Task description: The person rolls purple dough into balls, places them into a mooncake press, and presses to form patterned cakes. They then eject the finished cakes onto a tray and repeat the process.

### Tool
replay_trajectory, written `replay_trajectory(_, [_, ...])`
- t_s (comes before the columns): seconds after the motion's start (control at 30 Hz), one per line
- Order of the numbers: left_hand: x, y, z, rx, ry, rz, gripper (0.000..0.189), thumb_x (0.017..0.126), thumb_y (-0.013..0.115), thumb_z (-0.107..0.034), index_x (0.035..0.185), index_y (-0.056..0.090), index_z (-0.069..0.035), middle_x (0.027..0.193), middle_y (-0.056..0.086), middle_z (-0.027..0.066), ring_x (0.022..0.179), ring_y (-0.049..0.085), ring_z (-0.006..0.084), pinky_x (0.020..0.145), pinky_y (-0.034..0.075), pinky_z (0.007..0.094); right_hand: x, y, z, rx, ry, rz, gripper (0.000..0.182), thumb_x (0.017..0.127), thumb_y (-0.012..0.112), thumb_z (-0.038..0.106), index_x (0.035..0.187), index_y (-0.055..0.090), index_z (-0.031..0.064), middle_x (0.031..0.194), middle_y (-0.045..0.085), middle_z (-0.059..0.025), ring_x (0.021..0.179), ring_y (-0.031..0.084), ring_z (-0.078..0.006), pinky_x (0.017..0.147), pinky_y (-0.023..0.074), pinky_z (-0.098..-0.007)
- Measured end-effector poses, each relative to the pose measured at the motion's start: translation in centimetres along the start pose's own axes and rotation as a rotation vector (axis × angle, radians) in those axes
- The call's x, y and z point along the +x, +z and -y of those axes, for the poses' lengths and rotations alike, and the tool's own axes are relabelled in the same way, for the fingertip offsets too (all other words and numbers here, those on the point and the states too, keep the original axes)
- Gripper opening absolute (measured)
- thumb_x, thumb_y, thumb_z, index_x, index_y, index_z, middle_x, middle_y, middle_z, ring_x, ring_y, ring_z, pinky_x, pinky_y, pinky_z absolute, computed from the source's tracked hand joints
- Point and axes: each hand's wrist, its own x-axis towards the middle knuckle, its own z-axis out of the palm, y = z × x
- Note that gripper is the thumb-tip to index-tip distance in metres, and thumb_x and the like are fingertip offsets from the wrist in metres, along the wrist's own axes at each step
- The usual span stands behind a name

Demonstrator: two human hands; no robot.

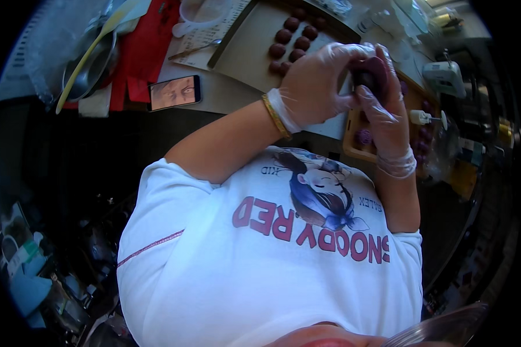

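Both my hands wear clear plastic gloves and meet above the worktable. My right hand cups a cup-shaped piece of purple dough, its thumb beside a dark round filling inside. My left hand curls around the dough's other side, its fingers at the upper rim; some fingertips are hidden. Reddish-brown balls lie in rows on a lined baking tray beyond my left hand. Under and beside my right hand, a wooden tray holds purple pieces, one a patterned purple piece.
A phone showing a picture lies near the table edge, with a fork and a white handled cup beyond. At left stands a metal bowl with a yellow spatula. A white plunger mould and hand mixer are at right.
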Motion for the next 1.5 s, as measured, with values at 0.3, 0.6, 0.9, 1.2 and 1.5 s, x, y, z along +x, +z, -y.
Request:
replay_trajectory(0.3, [0.7, -0.6, -2.2, 0.196, 0.128, -0.145, 0.056, 0.07, 0.08, -0.02, 0.121, 0.059, -0.014, 0.114, 0.06, 0.009, 0.103, 0.06, 0.0277, 0.083, 0.053, 0.0341, -0.4, -0.2, 2.3, -0.079, -0.067, -0.03, 0.048, 0.089, 0.058, -0.005, 0.135, 0.046, 0.0, 0.13, 0.054, -0.0145, 0.12, 0.054, -0.0226, 0.103, 0.0428, -0.0328])
replay_trajectory(0.6, [1.3, -1.3, -3.3, -1.154, -0.587, 0.141, 0.067, 0.085, 0.06, -0.01, 0.144, 0.032, -0.001, 0.139, 0.044, 0.0125, 0.131, 0.042, 0.0232, 0.111, 0.031, 0.0369, 0.8, -0.9, -0.7, 0.043, -0.323, -0.074, 0.042, 0.089, 0.06, -0.004, 0.129, 0.054, 0.0053, 0.129, 0.057, -0.0093, 0.12, 0.054, -0.0197, 0.101, 0.0439, -0.0293])
replay_trajectory(0.9, [1.6, -3.0, -3.9, -0.348, -0.385, 0.267, 0.067, 0.087, 0.058, -0.018, 0.146, 0.031, -0.003, 0.14, 0.044, 0.0137, 0.126, 0.045, 0.0214, 0.106, 0.034, 0.0335, -0.1, -2.3, 0.9, 0.416, 0.106, -0.112, 0.038, 0.093, 0.058, 0.007, 0.131, 0.053, 0.0036, 0.121, 0.06, -0.0129, 0.113, 0.059, -0.0218, 0.096, 0.0508, -0.0344])
replay_trajectory(1.2, [1.5, -1.5, -3.4, -0.216, -0.009, 0.28, 0.06, 0.078, 0.068, -0.017, 0.133, 0.046, -0.004, 0.139, 0.042, 0.0194, 0.128, 0.043, 0.0357, 0.109, 0.034, 0.0385, -0.1, -1.6, 1.6, 0.343, 0.121, 0.073, 0.05, 0.089, 0.063, 0.003, 0.136, 0.045, 0.003, 0.126, 0.055, -0.0136, 0.114, 0.058, -0.0243, 0.099, 0.0494, -0.037])
replay_trajectory(1.5, [1.0, -2.4, -2.8, -0.111, 0.009, 0.289, 0.078, 0.075, 0.077, -0.028, 0.142, 0.041, -0.008, 0.149, 0.03, 0.0205, 0.13, 0.04, 0.0385, 0.101, 0.039, 0.0411, -0.5, -1.7, 2.3, 0.619, 0.234, 0.041, 0.042, 0.093, 0.06, 0.012, 0.132, 0.049, 0.003, 0.119, 0.059, -0.0117, 0.108, 0.062, -0.0228, 0.095, 0.0514, -0.0336])
